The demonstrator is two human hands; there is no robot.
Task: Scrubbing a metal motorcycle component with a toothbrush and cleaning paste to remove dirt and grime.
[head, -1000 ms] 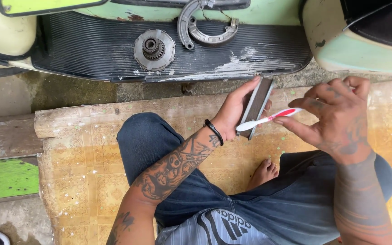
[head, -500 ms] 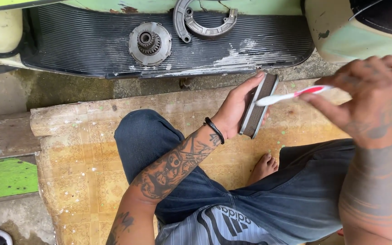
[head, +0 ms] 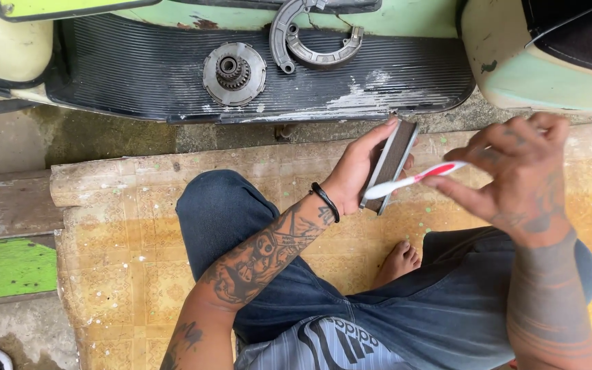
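One view only, from a head-worn camera looking steeply down at close range onto the seated person's lap. The left hand and right hand sit right of centre. The scooter footboard runs along the far edge; the patterned floor mat fills the near ground. No second view exists for overlap.

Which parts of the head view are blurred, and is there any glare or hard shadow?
Head view: the right hand is motion-blurred, and the red-and-white toothbrush slightly soft; the left hand, the dark flat rectangular part with metal edges and the round metal gear plate are sharp. Light is flat and even, no glare, only soft shadows.
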